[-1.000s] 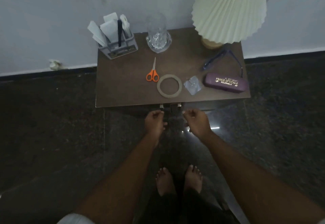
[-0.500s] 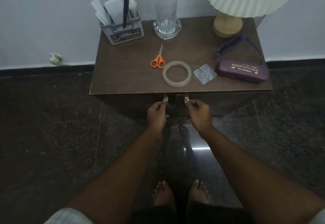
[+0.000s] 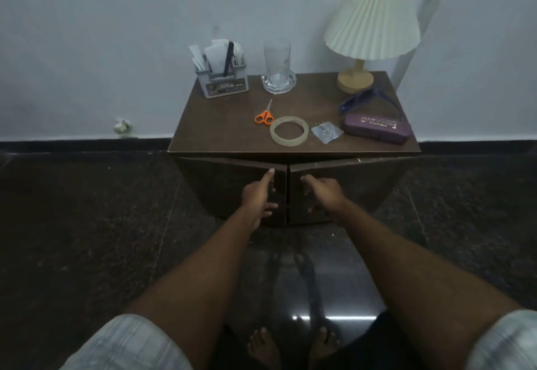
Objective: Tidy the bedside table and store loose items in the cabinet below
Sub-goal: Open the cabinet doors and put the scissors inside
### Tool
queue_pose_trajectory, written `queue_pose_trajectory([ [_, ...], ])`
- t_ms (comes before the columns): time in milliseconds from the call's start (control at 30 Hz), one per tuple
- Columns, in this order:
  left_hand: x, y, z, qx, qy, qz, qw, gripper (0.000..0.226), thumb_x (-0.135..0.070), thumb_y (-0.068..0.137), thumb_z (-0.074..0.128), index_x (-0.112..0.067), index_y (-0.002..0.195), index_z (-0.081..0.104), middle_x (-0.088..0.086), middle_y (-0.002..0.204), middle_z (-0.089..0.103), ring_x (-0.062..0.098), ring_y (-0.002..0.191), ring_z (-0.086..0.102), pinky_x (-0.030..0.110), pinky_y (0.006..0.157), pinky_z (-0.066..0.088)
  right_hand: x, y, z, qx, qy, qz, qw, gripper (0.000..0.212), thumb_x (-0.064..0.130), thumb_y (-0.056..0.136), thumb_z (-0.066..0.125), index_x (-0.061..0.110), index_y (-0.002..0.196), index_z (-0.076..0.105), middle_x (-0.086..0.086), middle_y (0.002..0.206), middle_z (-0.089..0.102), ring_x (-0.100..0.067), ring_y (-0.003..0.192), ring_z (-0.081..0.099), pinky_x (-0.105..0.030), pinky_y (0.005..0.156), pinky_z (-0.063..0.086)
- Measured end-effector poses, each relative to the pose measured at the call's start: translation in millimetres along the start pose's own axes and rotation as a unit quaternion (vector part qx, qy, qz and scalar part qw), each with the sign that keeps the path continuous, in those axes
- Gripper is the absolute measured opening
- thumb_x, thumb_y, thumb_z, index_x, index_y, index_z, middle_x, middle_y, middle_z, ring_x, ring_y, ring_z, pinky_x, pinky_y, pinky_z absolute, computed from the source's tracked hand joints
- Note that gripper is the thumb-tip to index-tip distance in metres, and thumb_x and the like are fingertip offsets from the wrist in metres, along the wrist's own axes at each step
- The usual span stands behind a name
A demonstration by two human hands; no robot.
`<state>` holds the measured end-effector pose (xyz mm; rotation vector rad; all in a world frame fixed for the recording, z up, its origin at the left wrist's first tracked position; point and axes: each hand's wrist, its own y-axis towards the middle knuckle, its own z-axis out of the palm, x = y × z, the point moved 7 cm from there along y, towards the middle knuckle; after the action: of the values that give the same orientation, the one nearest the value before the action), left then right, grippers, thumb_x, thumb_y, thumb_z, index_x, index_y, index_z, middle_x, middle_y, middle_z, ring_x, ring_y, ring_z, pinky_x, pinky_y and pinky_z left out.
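Low down, left hand [image 3: 258, 195] and right hand [image 3: 326, 194] gripping cabinet doors [image 3: 357, 183], slightly ajar

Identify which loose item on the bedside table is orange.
The scissors: their handles are orange, while the tape roll is pale and the glasses case purple.

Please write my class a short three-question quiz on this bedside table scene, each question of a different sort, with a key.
1. True or false: the scissors lie inside the ring of the tape roll.
2. Which thing lies nearest the front right corner of the table top? A) glass B) glasses case C) lamp
3. Fill in: the left hand and the right hand each hold a cabinet ____.
Key: 1 false, they lie beside it. 2 B. 3 door: the left cabinet door and the right cabinet door, both ajar.
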<state>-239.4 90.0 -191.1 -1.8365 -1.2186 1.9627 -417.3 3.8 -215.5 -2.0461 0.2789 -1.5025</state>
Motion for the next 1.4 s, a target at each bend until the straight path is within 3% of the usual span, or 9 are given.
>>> queue_pose_trajectory([
  [167, 6, -31, -20, -0.017, 0.069, -0.063, 0.995, 0.075, -0.086, 0.067, 0.061, -0.028, 0.113, 0.053, 0.001, 0.11, 0.068, 0.03, 0.091, 0.068, 0.037, 0.065, 0.046, -7, -44, -9, 0.029, -0.019, 0.084, 0.996, 0.114, 0.087, 0.058, 0.066, 0.016, 0.145, 0.048, -0.014, 0.138, 0.058, -0.031, 0.105, 0.063, -0.033, 0.055, 0.051],
  [233, 8, -36, -24, -0.025, 0.084, -0.078, 0.993, 0.073, -0.08, 0.07, 0.063, -0.025, 0.118, 0.056, 0.002, 0.107, 0.067, 0.03, 0.092, 0.068, 0.038, 0.064, 0.046, -6, -54, -11, 0.007, -0.047, 0.088, 0.995, 0.124, 0.087, 0.057, 0.068, 0.013, 0.152, 0.038, -0.017, 0.147, 0.051, -0.036, 0.119, 0.059, -0.032, 0.057, 0.044],
  [467, 13, -48, -39, -0.031, 0.064, -0.095, 0.993, 0.044, -0.033, 0.09, 0.071, -0.014, 0.128, 0.057, 0.016, 0.116, 0.067, 0.03, 0.09, 0.073, 0.04, 0.067, 0.058, -11, -78, -20, 0.005, -0.067, 0.124, 0.99, 0.078, 0.059, 0.071, 0.076, 0.011, 0.131, 0.06, -0.015, 0.127, 0.061, -0.032, 0.1, 0.064, -0.047, 0.091, 0.057],
  [667, 20, -69, -69, -0.024, 0.133, -0.091, 0.987, 0.032, -0.008, 0.096, 0.063, -0.004, 0.127, 0.055, 0.016, 0.104, 0.066, 0.025, 0.083, 0.069, 0.037, 0.052, 0.056, -12, -115, -31, -0.037, -0.083, 0.111, 0.99, 0.043, 0.033, 0.078, 0.081, 0.005, 0.108, 0.067, -0.018, 0.111, 0.068, -0.033, 0.089, 0.07, -0.048, 0.081, 0.062],
  [833, 30, -88, -110, -0.052, 0.206, -0.063, 0.975, 0.04, 0.002, 0.091, 0.063, 0.003, 0.129, 0.054, 0.023, 0.109, 0.069, 0.028, 0.079, 0.069, 0.037, 0.051, 0.056, -12, -146, -45, -0.037, -0.11, 0.133, 0.984, 0.045, 0.022, 0.086, 0.077, 0.002, 0.122, 0.057, -0.02, 0.114, 0.062, -0.035, 0.099, 0.067, -0.048, 0.092, 0.058],
  [967, 32, -103, -133, -0.088, 0.252, -0.016, 0.964, 0.036, 0.006, 0.088, 0.064, 0.011, 0.123, 0.059, 0.019, 0.084, 0.062, 0.029, 0.063, 0.062, 0.031, 0.039, 0.049, -14, -167, -58, -0.016, -0.146, 0.164, 0.976, 0.036, 0.009, 0.097, 0.061, 0.0, 0.13, 0.051, -0.023, 0.128, 0.057, -0.038, 0.117, 0.06, -0.047, 0.103, 0.052],
  [1100, 34, -110, -161, -0.129, 0.314, 0.022, 0.94, 0.039, 0.005, 0.089, 0.065, 0.018, 0.125, 0.055, 0.033, 0.116, 0.064, 0.045, 0.105, 0.066, 0.04, 0.07, 0.053, -12, -183, -83, -0.062, -0.252, 0.138, 0.956, 0.034, 0.007, 0.097, 0.06, -0.002, 0.13, 0.053, -0.024, 0.131, 0.057, -0.036, 0.118, 0.06, -0.045, 0.104, 0.051],
  [1267, 35, -120, -184, -0.166, 0.389, 0.028, 0.906, 0.054, -0.009, 0.09, 0.07, 0.015, 0.135, 0.05, 0.034, 0.139, 0.053, 0.045, 0.129, 0.054, 0.045, 0.106, 0.049, -21, -196, -116, -0.085, -0.341, 0.137, 0.926, 0.049, 0.013, 0.098, 0.061, -0.003, 0.143, 0.047, -0.024, 0.142, 0.051, -0.035, 0.13, 0.054, -0.044, 0.109, 0.046],
  [1400, 39, -131, -194, -0.195, 0.457, 0.029, 0.867, 0.049, -0.014, 0.089, 0.071, 0.008, 0.13, 0.056, 0.031, 0.137, 0.057, 0.044, 0.129, 0.055, 0.044, 0.104, 0.048, -29, -205, -138, -0.128, -0.399, 0.114, 0.901, 0.045, 0.013, 0.094, 0.066, -0.001, 0.135, 0.055, -0.023, 0.135, 0.056, -0.035, 0.122, 0.058, -0.043, 0.102, 0.051],
])
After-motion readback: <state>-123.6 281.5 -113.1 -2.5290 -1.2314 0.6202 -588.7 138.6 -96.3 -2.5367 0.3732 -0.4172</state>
